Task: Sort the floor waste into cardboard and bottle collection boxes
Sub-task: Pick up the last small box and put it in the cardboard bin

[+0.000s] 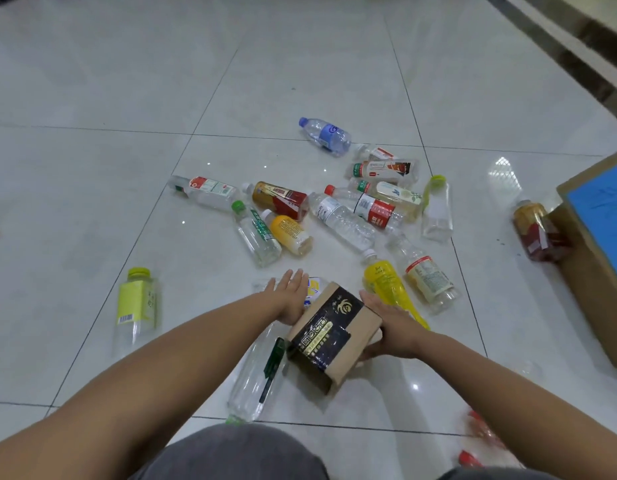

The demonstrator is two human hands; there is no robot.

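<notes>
**Collection box lies right of the carton**

The small carton [334,332] is held over the floor [161,98]. The right hand [390,327] curls its grip round the right side, and the left hand [291,297] presses flat, fingers straight. Farther right stands the big cardboard box [598,258], nearer the right hand.

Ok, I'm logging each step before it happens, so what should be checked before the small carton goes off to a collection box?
1. Right hand grip on the right side of the carton: ok.
2. Left hand flat against its left side, fingers straight: ok.
3. Carton clear of the clear bottle beneath it: cannot tell.
4. Carton empty: cannot tell, its inside is not visible.
5. Big box at the right is the cardboard one and open: cannot tell, it is partly out of frame.
</notes>
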